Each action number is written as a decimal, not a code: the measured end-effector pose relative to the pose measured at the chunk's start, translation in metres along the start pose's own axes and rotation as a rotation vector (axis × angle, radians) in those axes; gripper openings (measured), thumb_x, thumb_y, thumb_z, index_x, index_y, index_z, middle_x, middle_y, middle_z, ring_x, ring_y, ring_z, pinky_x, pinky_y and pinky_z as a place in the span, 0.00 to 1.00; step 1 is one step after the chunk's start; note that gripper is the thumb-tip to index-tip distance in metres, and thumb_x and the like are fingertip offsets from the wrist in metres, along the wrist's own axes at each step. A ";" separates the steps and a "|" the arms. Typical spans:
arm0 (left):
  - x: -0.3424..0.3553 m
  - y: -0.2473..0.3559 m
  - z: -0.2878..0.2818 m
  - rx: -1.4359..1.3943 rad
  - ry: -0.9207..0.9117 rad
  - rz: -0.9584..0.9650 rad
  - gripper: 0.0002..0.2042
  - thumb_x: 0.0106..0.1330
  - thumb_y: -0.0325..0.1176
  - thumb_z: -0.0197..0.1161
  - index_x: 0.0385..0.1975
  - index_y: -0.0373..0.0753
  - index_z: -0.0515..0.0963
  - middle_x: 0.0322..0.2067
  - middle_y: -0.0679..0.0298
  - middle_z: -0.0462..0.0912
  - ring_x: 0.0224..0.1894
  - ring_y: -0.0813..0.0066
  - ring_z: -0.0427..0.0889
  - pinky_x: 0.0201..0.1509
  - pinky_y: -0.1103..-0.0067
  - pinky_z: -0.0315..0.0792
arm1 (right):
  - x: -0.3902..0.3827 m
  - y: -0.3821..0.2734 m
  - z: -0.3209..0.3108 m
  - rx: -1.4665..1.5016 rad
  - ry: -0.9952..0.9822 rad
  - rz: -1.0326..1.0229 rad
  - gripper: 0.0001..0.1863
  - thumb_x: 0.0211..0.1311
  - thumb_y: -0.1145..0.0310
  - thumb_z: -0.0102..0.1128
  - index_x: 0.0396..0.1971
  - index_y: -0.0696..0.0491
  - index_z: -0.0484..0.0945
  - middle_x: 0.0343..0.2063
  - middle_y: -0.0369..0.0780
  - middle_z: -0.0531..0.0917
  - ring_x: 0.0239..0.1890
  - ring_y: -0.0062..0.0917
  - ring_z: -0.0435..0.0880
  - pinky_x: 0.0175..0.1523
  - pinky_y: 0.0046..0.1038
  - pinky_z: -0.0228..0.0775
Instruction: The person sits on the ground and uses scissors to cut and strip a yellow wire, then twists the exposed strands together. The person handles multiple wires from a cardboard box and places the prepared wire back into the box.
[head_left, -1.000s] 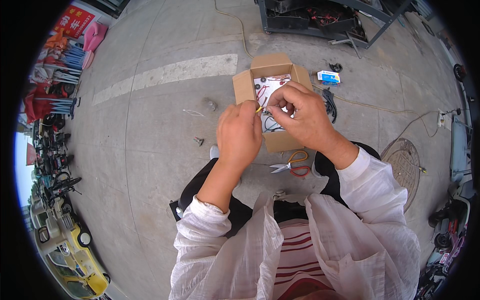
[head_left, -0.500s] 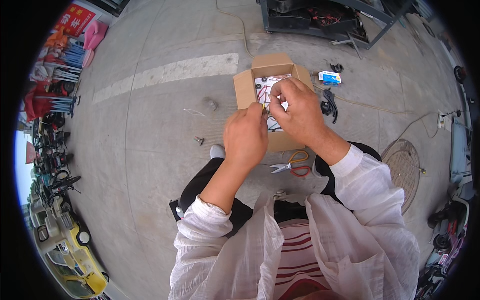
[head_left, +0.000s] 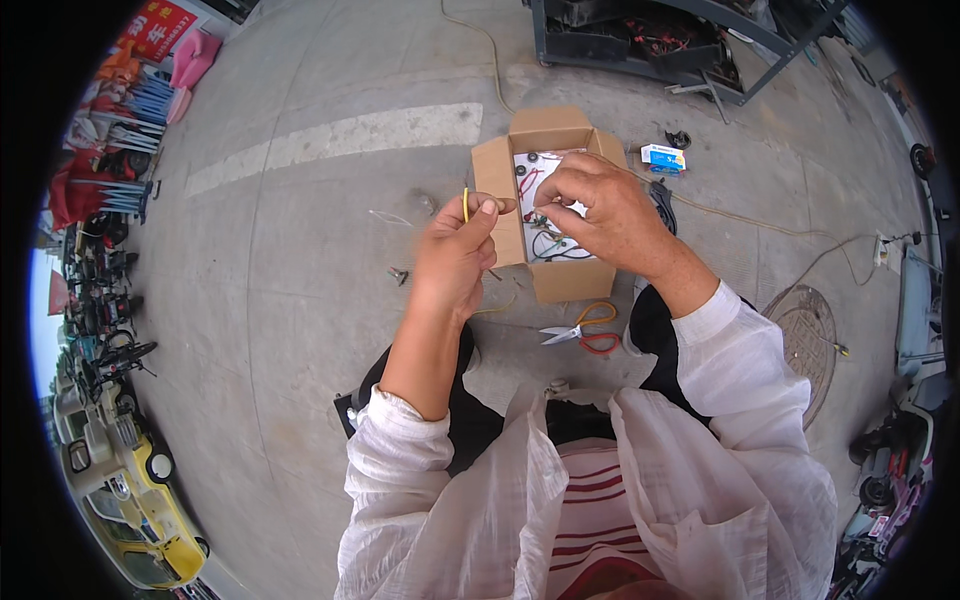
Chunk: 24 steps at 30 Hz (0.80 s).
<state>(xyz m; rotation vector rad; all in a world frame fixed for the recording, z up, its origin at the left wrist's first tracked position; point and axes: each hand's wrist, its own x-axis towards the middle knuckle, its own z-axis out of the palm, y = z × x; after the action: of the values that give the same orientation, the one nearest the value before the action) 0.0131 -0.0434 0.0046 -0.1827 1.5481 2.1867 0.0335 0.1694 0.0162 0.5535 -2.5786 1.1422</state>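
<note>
My left hand (head_left: 455,255) is closed on a thin yellow wire (head_left: 466,205). One end of the wire stands up past the fingers, and a yellow length shows below the hand near my knee. The left index finger points toward my right hand (head_left: 605,210), whose thumb and fingertips are pinched together; what they hold, if anything, is too small to make out. Under the right hand is an open cardboard box (head_left: 575,283) with several small parts and coloured wires on a white lining. Orange-and-red-handled scissors (head_left: 580,329) lie on the ground between my feet.
Right of the box lie a blue-and-white small carton (head_left: 663,158), a black part (head_left: 678,139) and a black lever-like piece (head_left: 662,205). A cable (head_left: 740,212) crosses the ground there. A metal cart (head_left: 640,45) stands beyond. A small metal piece (head_left: 398,275) lies to the left.
My left hand has moved left, away from the right hand, and turned, carrying the yellow wire with it. The right hand stays over the box, and more of the box's contents show.
</note>
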 end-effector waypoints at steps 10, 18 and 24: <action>-0.007 0.005 0.015 -0.054 -0.081 -0.113 0.03 0.75 0.31 0.57 0.39 0.41 0.73 0.29 0.68 0.78 0.18 0.90 0.59 0.19 0.88 0.54 | 0.001 -0.010 0.019 0.017 0.117 -0.037 0.05 0.58 0.70 0.65 0.32 0.54 0.82 0.31 0.39 0.80 0.35 0.36 0.82 0.39 0.35 0.75; -0.006 0.001 0.012 0.214 -0.041 0.010 0.04 0.73 0.29 0.59 0.34 0.40 0.76 0.28 0.72 0.76 0.22 0.90 0.62 0.25 0.87 0.58 | -0.002 -0.009 0.018 0.035 0.132 -0.020 0.05 0.59 0.71 0.65 0.33 0.54 0.81 0.31 0.39 0.80 0.35 0.37 0.82 0.39 0.35 0.75; -0.013 -0.003 0.020 0.774 0.058 0.496 0.06 0.72 0.29 0.61 0.33 0.36 0.75 0.26 0.70 0.75 0.29 0.81 0.69 0.33 0.80 0.65 | -0.003 -0.024 0.012 0.363 0.256 0.207 0.13 0.63 0.72 0.63 0.47 0.53 0.83 0.35 0.40 0.79 0.31 0.32 0.80 0.38 0.31 0.73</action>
<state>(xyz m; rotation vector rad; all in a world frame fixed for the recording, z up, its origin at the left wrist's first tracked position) 0.0285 -0.0278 0.0136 0.4256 2.5454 1.7140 0.0458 0.1461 0.0222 0.1935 -2.2605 1.6497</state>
